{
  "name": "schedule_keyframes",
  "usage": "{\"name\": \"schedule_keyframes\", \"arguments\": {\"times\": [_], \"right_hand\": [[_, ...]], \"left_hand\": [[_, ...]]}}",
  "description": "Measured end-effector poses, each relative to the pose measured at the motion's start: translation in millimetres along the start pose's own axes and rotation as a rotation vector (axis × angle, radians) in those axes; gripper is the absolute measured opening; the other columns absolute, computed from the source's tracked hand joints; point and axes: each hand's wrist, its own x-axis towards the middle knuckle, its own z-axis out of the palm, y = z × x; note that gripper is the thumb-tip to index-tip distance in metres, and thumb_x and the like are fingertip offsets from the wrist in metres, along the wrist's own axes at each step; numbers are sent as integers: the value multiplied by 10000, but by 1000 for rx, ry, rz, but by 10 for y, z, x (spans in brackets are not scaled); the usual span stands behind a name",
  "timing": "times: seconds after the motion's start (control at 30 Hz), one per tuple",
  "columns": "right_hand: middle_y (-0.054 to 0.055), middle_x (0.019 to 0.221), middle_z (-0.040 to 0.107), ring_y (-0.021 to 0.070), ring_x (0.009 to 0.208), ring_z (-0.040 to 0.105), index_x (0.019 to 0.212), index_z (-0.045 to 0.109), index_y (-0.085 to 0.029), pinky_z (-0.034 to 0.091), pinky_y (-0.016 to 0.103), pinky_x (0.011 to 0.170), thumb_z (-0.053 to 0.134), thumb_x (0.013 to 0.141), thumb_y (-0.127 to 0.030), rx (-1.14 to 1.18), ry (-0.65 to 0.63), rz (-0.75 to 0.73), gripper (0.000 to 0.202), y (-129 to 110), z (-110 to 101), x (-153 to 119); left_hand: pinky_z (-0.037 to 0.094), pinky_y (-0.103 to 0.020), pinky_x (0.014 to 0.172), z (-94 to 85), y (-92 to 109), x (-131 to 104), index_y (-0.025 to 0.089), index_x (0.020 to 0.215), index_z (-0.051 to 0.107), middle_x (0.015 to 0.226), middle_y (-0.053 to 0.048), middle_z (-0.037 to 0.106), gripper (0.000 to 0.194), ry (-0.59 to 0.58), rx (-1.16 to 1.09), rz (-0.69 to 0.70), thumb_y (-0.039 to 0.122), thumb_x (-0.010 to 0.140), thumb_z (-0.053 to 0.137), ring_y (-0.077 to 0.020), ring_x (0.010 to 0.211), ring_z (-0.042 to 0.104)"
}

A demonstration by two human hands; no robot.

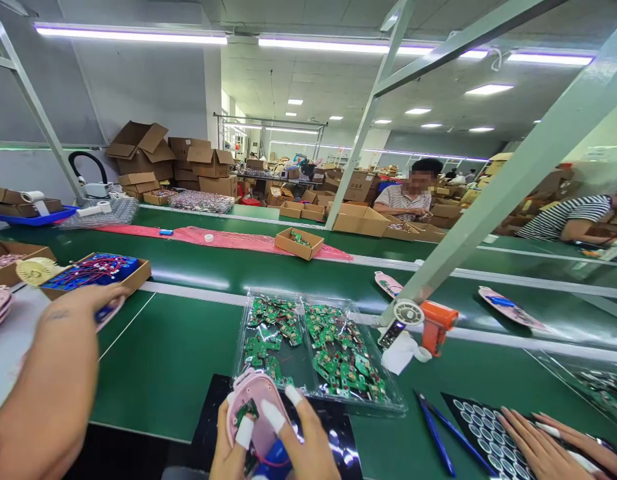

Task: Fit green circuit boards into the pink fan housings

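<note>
Two hands work apart here: the right hand [288,447], its fingertips in white finger cots, is closed around a pink shell [256,400] low in the middle of the view, over a glossy black mat [338,433], while the left hand [91,300] is stretched far out to the left at the rim of a cardboard box [138,272]. Its fingers curl over something pink and blue there, but whether they actually grip it cannot be told. The shell is a smooth, rounded plastic half, hollow side facing up, with a small green circuit board [244,412] seated inside and a blue cell [276,460] with thin red wire hanging just below it. Handling this well probably means cupping the shell level by its edges, thumb off the board, so the loose wire does not tug the board out while attention is on the far reach. The box holds more blue cells tangled in red leads, so lifting one cleanly likely calls for picking by the body, not the wire. Just beyond the shell, a clear, crinkly plastic tray [394,393] lies on the matte green belt [163,360], heaped with angular green boards. To the right stand an orange tape dispenser [436,323] and two blue pens [436,433], and a co-worker's hands [543,450] rest flat on a dark sheet of round white pads [481,423].
</note>
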Motion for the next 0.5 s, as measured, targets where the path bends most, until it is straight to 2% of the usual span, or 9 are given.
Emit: {"name": "schedule_keyframes", "arguments": {"times": [0.07, 0.13, 0.17, 0.23, 0.3, 0.37, 0.43, 0.5], "right_hand": [[79, 1322, 605, 252, 1067, 674, 1276, 591, -356, 597, 312, 803, 676, 764, -247, 56, -36, 53, 530, 36, 75, -22], [101, 1304, 617, 245, 1042, 685, 1316, 572, -279, 595, 279, 772, 697, 733, -307, 132, -14, 69, 596, 224, -37, -1], [108, 1280, 631, 260, 1056, 679, 1304, 588, -242, 593, 292, 780, 706, 713, -378, 177, 26, 65, 618, 405, -187, 27], [50, 1129, 705, 267, 1036, 679, 1133, 702, -284, 588, 321, 784, 700, 700, -471, 216, 197, 70, 471, 933, -638, 99], [30, 1037, 724, 285, 1081, 651, 998, 744, -344, 558, 374, 814, 619, 769, -507, 192, 316, 135, 308, 1586, -1155, 156], [29, 838, 728, 297, 951, 676, 806, 757, -402, 516, 434, 774, 514, 828, -569, 169, 412, 180, 295, 2211, -1553, 153], [56, 685, 695, 300, 728, 657, 678, 745, -419, 460, 509, 714, 389, 851, -637, 137, 534, 227, 452, 2693, -1735, 80], [74, 687, 703, 308, 698, 643, 690, 756, -435, 438, 548, 715, 365, 839, -647, 117, 611, 264, 469, 2993, -1734, -29]], "left_hand": [[522, -388, 921, 32, -78, -45, 296, 1039, 635, 1074, -53, 735, 571, -99, -17, -32, 702, 638, 671, -306, 1100, 649], [544, -438, 873, 42, -126, -106, 296, 990, 691, 1010, -74, 756, 615, -200, -51, -70, 767, 598, 647, -339, 1023, 682], [549, -452, 857, 28, -128, -132, 289, 997, 705, 1016, -89, 754, 660, -248, -60, -74, 794, 577, 638, -346, 1002, 689], [555, -437, 841, -48, -84, -148, 279, 1041, 711, 1043, -109, 742, 679, -319, -20, -14, 784, 592, 641, -330, 994, 693], [551, -380, 859, -185, 3, -99, 280, 1051, 710, 1053, -103, 723, 503, -370, 177, 171, 661, 735, 623, -272, 992, 689], [545, -304, 865, -347, 69, 9, 291, 1007, 714, 1008, -70, 723, 256, -435, 542, 431, 451, 861, 578, -204, 954, 685], [553, -239, 839, -483, 51, 138, 291, 981, 698, 963, -31, 735, 180, -548, 916, 683, 244, 877, 559, -162, 906, 692], [570, -214, 826, -556, -65, 239, 278, 1026, 661, 958, -7, 754, 283, -647, 1156, 924, 107, 810, 595, -161, 906, 708]]}}
